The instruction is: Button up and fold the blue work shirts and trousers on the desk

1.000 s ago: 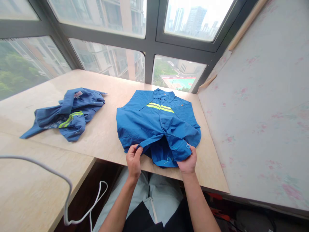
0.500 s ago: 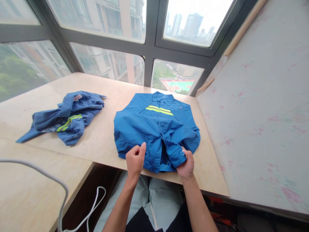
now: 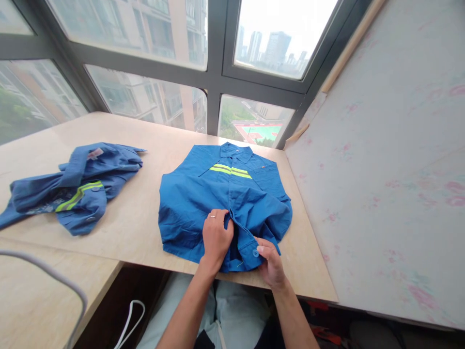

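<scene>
A blue work jacket (image 3: 192,194) with a yellow-grey reflective stripe lies front side up on the wooden tabletop, collar towards the window. At its front opening, my left hand (image 3: 217,235) is closed, fingers curled on the cloth beside the placket; the fingertips are partly hidden. My right hand (image 3: 271,259) pinches the lower front corner near a large blue button (image 3: 255,253), thumb on top and fingers underneath. Between the hands the front gapes below the chest, showing the dark inside.
Another blue garment (image 3: 87,184) with a reflective stripe lies crumpled on the tabletop (image 3: 141,218) at left. A white cable (image 3: 74,283) crosses the lower left. Windows stand behind; a flowered wall (image 3: 381,194) bounds the right. The table's front edge is near my legs.
My left hand has moved from a loose fist above the jacket down and right onto its front opening. My right hand has drawn the buttoned corner slightly inward. The view has turned rightward.
</scene>
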Action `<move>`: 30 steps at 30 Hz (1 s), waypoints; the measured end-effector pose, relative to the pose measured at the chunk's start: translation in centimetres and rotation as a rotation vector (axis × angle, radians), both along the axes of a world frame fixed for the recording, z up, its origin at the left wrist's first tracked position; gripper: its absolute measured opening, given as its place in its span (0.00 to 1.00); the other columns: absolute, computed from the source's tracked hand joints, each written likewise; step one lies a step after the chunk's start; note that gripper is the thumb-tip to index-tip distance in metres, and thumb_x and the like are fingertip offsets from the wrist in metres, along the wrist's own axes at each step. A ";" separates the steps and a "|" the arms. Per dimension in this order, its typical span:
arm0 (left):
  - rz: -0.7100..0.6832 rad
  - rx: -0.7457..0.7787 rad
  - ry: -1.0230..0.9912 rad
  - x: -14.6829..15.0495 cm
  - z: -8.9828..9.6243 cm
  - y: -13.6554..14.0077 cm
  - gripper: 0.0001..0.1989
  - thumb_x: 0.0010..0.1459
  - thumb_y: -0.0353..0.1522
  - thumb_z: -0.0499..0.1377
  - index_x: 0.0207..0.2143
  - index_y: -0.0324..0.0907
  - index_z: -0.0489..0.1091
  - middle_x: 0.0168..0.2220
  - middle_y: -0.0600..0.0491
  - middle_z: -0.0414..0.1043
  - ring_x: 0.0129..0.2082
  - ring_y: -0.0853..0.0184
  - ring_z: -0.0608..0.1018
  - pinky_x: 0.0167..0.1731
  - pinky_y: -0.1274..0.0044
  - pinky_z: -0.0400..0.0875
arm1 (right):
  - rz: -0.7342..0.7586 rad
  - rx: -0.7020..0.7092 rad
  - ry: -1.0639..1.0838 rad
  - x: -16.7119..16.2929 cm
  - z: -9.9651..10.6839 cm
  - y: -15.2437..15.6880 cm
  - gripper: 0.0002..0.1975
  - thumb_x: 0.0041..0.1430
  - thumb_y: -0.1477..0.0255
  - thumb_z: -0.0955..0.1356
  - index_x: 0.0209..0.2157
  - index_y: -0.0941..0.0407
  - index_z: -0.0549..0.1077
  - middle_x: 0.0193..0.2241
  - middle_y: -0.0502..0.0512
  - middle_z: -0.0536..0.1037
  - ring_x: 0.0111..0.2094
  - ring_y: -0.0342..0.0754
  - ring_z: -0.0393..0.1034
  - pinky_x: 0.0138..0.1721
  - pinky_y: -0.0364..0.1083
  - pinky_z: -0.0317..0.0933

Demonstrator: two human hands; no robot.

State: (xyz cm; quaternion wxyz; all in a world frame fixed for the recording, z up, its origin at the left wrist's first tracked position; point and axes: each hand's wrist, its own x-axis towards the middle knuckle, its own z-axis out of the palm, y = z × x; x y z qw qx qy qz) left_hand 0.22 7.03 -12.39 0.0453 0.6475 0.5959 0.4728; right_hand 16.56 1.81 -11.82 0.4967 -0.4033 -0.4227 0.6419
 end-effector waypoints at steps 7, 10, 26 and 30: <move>-0.111 0.054 -0.006 -0.6 -1.0 0.6 0.09 0.60 0.26 0.56 0.39 0.42 0.74 0.32 0.51 0.74 0.30 0.67 0.76 0.32 0.76 0.70 | -0.470 0.149 -0.540 1.4 1.1 0.8 0.09 0.53 0.71 0.68 0.39 0.53 0.73 0.35 0.54 0.74 0.34 0.49 0.68 0.37 0.48 0.64; -0.093 0.056 0.012 -0.4 -1.3 0.6 0.09 0.59 0.26 0.56 0.39 0.41 0.74 0.32 0.51 0.74 0.30 0.66 0.76 0.32 0.75 0.70 | -0.450 0.483 -0.722 0.3 3.5 1.0 0.19 0.56 0.79 0.64 0.47 0.51 0.74 0.45 0.57 0.75 0.46 0.52 0.69 0.50 0.53 0.63; -0.208 -0.021 -0.155 -0.7 -1.7 0.5 0.09 0.62 0.30 0.57 0.38 0.42 0.78 0.31 0.52 0.75 0.31 0.68 0.76 0.34 0.77 0.71 | -0.026 0.826 -0.908 -1.3 -0.2 7.3 0.11 0.66 0.75 0.65 0.44 0.52 0.78 0.39 0.54 0.82 0.41 0.49 0.77 0.45 0.46 0.71; -0.241 -0.064 -0.151 -0.7 -1.6 0.4 0.11 0.64 0.32 0.56 0.38 0.43 0.79 0.31 0.52 0.74 0.30 0.69 0.75 0.33 0.77 0.70 | -0.064 0.754 -0.786 -0.3 -1.1 8.2 0.09 0.63 0.75 0.68 0.41 0.53 0.81 0.37 0.54 0.84 0.38 0.49 0.80 0.43 0.46 0.72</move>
